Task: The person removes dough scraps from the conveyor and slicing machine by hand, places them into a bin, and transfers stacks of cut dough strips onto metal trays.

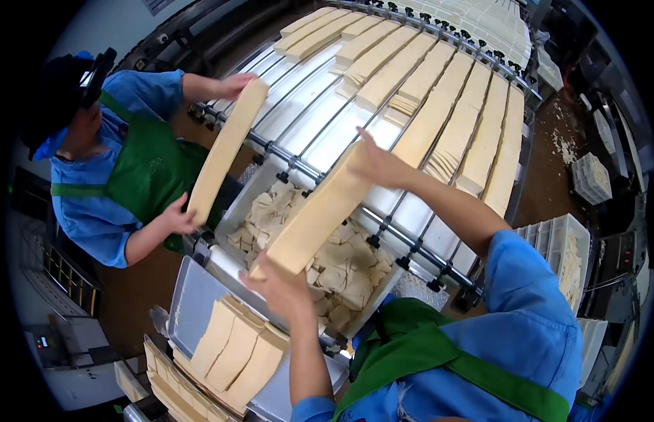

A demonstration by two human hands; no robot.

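A long, pale stack of sheets (pixel 316 211) is held at a slant over a bin of broken pieces (pixel 344 267). My left hand (pixel 281 287) grips its lower end, and my right hand (pixel 377 163) is closed on its upper end. Beyond the bin, several similar long stacks (pixel 439 105) lie side by side between the metal rails of a white conveyor (pixel 306 123). Below my left hand, a grey tray (pixel 190 302) bears more pale strips (pixel 232 352).
At the left, a co-worker (pixel 137 162) in a green apron holds another long stack (pixel 228 151) with both hands. A metal rail with black clamps (pixel 383 224) crosses beside the bin. White crates (pixel 552 246) stand at the right.
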